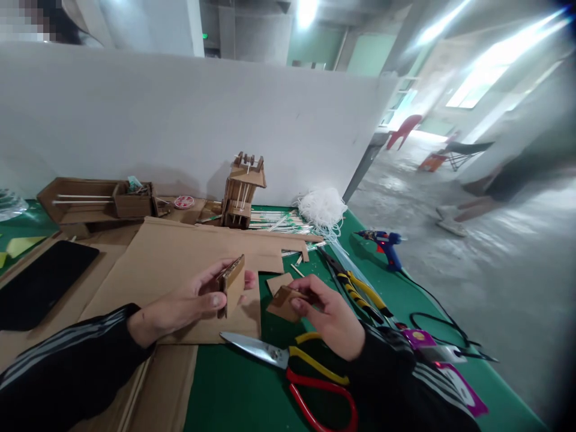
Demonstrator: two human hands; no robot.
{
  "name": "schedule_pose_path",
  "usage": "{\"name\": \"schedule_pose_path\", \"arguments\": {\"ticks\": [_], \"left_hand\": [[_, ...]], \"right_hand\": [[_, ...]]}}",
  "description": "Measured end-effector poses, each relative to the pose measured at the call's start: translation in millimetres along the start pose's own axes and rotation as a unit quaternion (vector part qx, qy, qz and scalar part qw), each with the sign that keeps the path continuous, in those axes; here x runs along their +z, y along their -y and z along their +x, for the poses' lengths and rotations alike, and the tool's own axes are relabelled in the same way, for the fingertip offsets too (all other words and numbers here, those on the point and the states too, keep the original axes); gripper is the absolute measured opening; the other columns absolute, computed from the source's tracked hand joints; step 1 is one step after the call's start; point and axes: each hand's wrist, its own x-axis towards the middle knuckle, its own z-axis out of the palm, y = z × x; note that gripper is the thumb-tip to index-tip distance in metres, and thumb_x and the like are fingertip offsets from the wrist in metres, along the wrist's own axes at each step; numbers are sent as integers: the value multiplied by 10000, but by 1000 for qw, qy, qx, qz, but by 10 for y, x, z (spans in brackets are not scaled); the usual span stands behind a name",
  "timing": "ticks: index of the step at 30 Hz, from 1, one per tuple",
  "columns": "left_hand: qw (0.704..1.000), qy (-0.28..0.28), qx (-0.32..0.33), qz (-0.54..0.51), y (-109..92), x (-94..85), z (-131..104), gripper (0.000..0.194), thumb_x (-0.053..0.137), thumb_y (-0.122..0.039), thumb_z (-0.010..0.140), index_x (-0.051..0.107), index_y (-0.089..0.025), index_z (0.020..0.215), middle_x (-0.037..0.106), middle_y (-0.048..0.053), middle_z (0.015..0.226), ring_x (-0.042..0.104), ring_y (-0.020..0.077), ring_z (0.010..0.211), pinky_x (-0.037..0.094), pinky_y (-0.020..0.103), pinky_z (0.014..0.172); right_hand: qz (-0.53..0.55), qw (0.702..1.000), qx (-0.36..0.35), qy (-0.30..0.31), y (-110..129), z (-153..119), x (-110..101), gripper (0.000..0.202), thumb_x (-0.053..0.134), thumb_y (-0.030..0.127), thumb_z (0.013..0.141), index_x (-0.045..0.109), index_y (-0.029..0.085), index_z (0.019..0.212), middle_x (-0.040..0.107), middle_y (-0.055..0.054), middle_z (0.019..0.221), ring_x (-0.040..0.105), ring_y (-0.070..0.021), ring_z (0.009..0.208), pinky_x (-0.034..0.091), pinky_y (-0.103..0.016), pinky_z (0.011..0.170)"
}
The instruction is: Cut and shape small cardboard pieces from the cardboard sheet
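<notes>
My left hand (209, 294) is closed around a small folded cardboard piece (235, 285), held upright with its corrugated edge showing. In my right hand (321, 306) another small cardboard piece (282, 303) is pinched between thumb and fingers. A square cardboard scrap (278, 281) lies just behind that piece, partly covered. Below both hands rest scissors (256, 348) with one yellow and one red handle, blades pointing left. Large flat cardboard (175, 258) spreads under my left hand.
Pliers (355, 288) and a blue glue gun (387, 246) with a trailing cable lie right on the green table (216, 396). Behind stand a cardboard tower (238, 192), a cardboard box (90, 201) and white string (321, 207). A black phone-like slab (45, 285) lies left. A person's legs (477, 204) show beyond.
</notes>
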Motion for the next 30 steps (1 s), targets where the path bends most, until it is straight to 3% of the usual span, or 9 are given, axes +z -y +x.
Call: {"name": "schedule_pose_path", "arguments": {"ticks": [3,7,9,15,19,22,27,30], "left_hand": [[998,7,-8,-57,10,126,14,697,712,-523,784,452,-230,1360,501,158,1412,505,323,1282,413,476,1049],[994,47,-12,-98,106,235,-2,704,765,-390,775,439,-238,1380,497,125,1424,519,287,1266,435,390,996],[993,48,-16,-110,150,274,-16,738,791,-344,757,428,-260,1395,506,105,1420,507,271,1282,446,348,971],[993,22,10,-117,173,387,-29,680,793,-290,764,475,-284,1365,492,79,1443,454,248,1343,407,348,1052],[995,-5,34,-98,210,456,-14,752,776,-199,776,401,-325,1415,401,61,1515,414,230,1377,392,366,1093],[996,-34,40,-68,261,501,-6,770,763,-195,783,362,-307,1432,409,80,1505,466,234,1336,423,387,1081],[990,-113,42,78,326,548,-14,710,719,-209,799,352,-286,1402,470,98,1434,606,237,1173,544,387,954],[953,-162,68,247,307,545,-30,721,704,-188,778,357,-309,1399,452,74,1443,563,251,1226,528,403,988]], "right_hand": [[225,974,9,-22,147,-5,73,255,679,378,833,590,214,1008,636,-26,933,593,-179,847,486,-286,728],[365,930,38,-12,330,-11,307,332,782,389,764,607,213,984,607,-6,936,570,-152,797,482,-260,663],[357,933,36,-15,375,-21,413,328,771,405,772,608,205,975,594,-5,914,558,-149,778,479,-271,670],[180,981,-9,-75,337,-75,516,277,645,436,878,625,196,1013,613,-26,885,558,-184,819,454,-311,730],[186,979,-18,-79,305,-69,530,264,628,433,894,602,198,1013,616,-27,914,566,-185,835,459,-320,759],[194,977,-15,-86,282,-52,562,276,616,448,901,581,205,1027,594,-24,944,559,-175,840,465,-307,744],[262,963,39,-47,215,-40,616,351,671,511,852,555,200,966,550,12,821,499,-117,663,442,-232,556],[374,925,68,19,173,-49,642,380,686,536,836,565,197,957,568,33,742,527,-101,608,459,-220,546]]}}
